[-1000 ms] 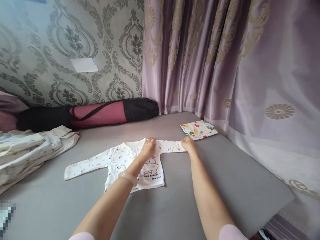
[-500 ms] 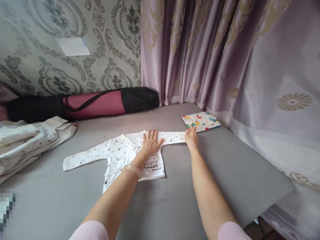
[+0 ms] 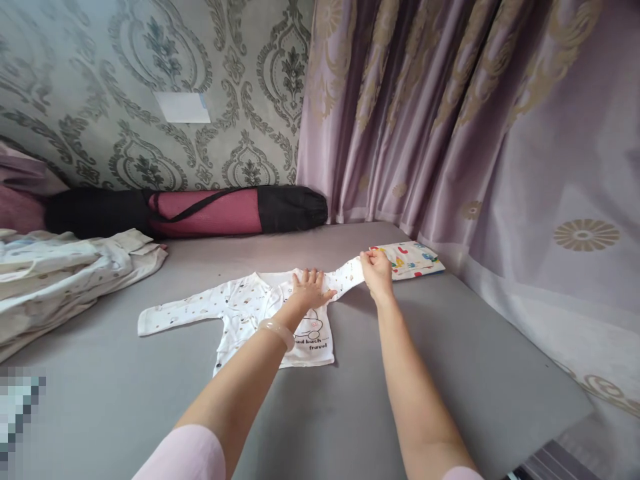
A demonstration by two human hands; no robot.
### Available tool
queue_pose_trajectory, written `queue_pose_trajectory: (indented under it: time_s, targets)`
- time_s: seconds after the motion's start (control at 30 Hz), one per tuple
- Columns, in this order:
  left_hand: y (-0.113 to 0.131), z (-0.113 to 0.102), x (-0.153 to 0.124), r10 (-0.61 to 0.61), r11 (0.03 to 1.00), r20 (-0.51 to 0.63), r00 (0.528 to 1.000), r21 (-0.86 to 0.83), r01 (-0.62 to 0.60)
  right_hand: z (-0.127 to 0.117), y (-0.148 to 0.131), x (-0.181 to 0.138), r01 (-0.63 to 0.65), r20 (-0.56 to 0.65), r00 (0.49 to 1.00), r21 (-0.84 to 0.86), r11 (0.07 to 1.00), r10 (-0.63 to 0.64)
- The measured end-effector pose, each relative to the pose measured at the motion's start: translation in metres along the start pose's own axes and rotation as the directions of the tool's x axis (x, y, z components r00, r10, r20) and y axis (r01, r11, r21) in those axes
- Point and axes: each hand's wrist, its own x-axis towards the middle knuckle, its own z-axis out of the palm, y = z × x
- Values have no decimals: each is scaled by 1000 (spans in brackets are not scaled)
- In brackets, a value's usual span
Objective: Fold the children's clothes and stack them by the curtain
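Two hands (image 3: pixel 309 291) (image 3: pixel 379 273) touch one two-sleeved shirt (image 3: pixel 265 303), one sleeve (image 3: pixel 349 277) raised.

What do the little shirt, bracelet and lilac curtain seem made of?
Shirt: soft, matte fabric, perhaps cotton, creasing lightly.
Bracelet: smooth, pale, faintly glossy; stone or plastic, I can't tell.
Curtain: satiny cloth, likely synthetic, by the sheen on its folds.

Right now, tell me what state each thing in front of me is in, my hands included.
Shirt: laid front up, one sleeve flat, the other raised.
Left hand: open, resting on the shirt's chest.
Right hand: closed on the raised sleeve's end.
Bracelet: worn on the left wrist.
Patterned cloth: folded.
Cloth pile: loose, crumpled.
Long bag: lying lengthwise.
Curtain: hanging in folds.
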Motion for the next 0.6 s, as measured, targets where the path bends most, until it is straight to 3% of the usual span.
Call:
queue_pose_trajectory:
  time_s: [0.17, 0.3, 0.37, 0.43, 0.5, 0.6]
  targets:
    - [-7, -14, 0, 74, 995, -45, 996, -68, -77, 33, -26, -17, 46, 65, 997, -36, 998, -44]
    - [-31, -15, -11, 39, 939, -207, 978, -326, -106, 49, -45, -26, 39, 87, 996, -98, 994, -31]
    - [-50, -14, -23, -75, 804, -255, 964, -587, -93, 57, -53, -32, 29, 96, 995, -130, 991, -17]
    - [-70, -12, -39, -204, 578, -241, 949, -812, -82, 66, -61, -39, 33, 108, 994, -159, 987, -16]
    - [-87, -9, -55, -290, 381, -224, 930, -919, -102, 77, -66, -47, 39, 118, 993, -182, 983, -18]
    - [-101, -4, -71, -342, 223, -224, 913, -963, -152, 94, -69, -62, 36, 227, 974, -141, 989, -3]
